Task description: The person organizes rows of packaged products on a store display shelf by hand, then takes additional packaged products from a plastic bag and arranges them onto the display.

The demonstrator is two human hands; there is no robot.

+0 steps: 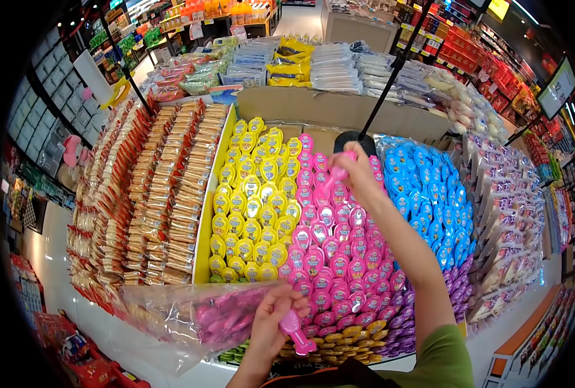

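My left hand (276, 320) is closed around a pink paddle-shaped pack (295, 333), its narrow handle pointing down. Beside that wrist lies a clear plastic bag (164, 317) with more pink packs inside; whether the hand also grips the bag I cannot tell. My right hand (358, 171) reaches to the back of the pink rows and pinches another pink paddle-shaped pack (326, 191) just above the others. Under and around it, rows of matching pink packs (323, 281) overlap, oval labelled ends up.
Yellow packs (252, 207) fill the left side and blue packs (423, 194) the right. Purple (452, 294) and orange packs (345, 343) lie nearer me. A black pole (391, 81) rises behind my right hand. Wrapped biscuit-coloured packs (177, 187) are stacked left, beyond a yellow divider (211, 226).
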